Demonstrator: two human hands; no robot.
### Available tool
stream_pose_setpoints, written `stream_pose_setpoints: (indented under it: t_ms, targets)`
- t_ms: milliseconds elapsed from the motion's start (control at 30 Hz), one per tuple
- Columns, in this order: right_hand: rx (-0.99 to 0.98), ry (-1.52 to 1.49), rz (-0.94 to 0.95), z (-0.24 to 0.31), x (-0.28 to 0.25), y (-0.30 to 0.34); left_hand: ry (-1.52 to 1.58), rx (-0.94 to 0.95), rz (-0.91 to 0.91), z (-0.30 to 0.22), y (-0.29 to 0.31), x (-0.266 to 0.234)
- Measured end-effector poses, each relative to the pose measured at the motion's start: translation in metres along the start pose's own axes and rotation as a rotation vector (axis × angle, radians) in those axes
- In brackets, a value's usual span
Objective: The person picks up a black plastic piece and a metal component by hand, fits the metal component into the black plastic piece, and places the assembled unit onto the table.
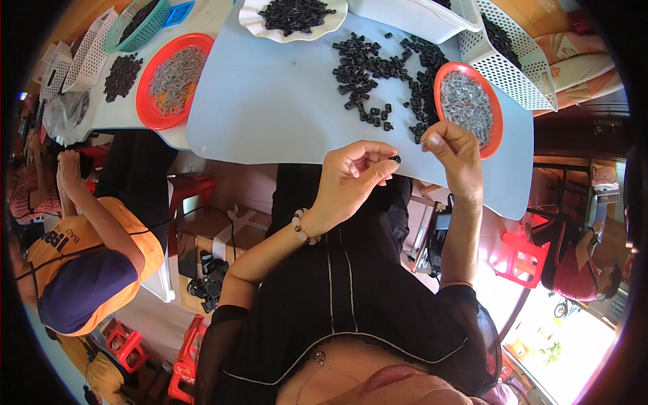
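Observation:
Just off the table's near edge, my left hand (352, 181) pinches a small black part (395, 159) between thumb and fingertips. My right hand (457, 160) is a short way to its right, thumb and forefinger pressed together; anything between them is too small to make out. Right beside that hand stands a red plate (498, 101) heaped with small clear and silvery pieces (466, 104). Loose black parts (358, 61) like the one I hold lie scattered over the tabletop, and a denser band of them runs along the plate's left side.
The light blue table (250, 101) also bears a white scalloped plate (251, 25) of black pieces, a white bin (412, 20) and a perforated white basket (540, 84). On the left, a co-worker in orange (101, 250) sits by another red plate (152, 121). Red stools (523, 260) stand around.

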State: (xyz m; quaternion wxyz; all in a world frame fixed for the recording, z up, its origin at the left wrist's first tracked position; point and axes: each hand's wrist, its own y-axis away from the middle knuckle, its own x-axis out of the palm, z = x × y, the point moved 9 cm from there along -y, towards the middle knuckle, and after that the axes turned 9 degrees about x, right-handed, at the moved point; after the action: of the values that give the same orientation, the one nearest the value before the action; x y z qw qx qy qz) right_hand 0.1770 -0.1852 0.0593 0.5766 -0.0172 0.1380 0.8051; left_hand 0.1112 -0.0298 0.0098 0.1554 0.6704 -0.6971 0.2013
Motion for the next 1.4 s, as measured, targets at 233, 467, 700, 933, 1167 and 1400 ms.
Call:
stream_pose_setpoints:
  t_ms: [233,467,700,933,1167,1400]
  targets:
    - [-0.038,0.3,-0.034,0.012,0.033,0.013,0.037,0.093,-0.027,-0.002,0.005,-0.009]
    - [0.01,0.313,-0.01,0.01,0.04,0.012,-0.011,0.117,-0.04,-0.005,0.009,-0.012]
    - [0.069,0.278,0.072,0.008,0.047,0.009,-0.047,0.142,-0.049,0.0,0.01,-0.017]
    - [-0.04,0.258,0.058,0.001,0.032,-0.01,0.057,0.084,-0.028,0.001,0.01,-0.017]
    - [-0.575,1.061,-0.196,0.042,0.019,-0.044,-0.023,0.094,-0.075,0.002,0.01,-0.03]
    - [-0.572,1.207,-0.044,0.026,0.032,-0.065,-0.033,0.049,-0.1,0.007,0.014,-0.036]
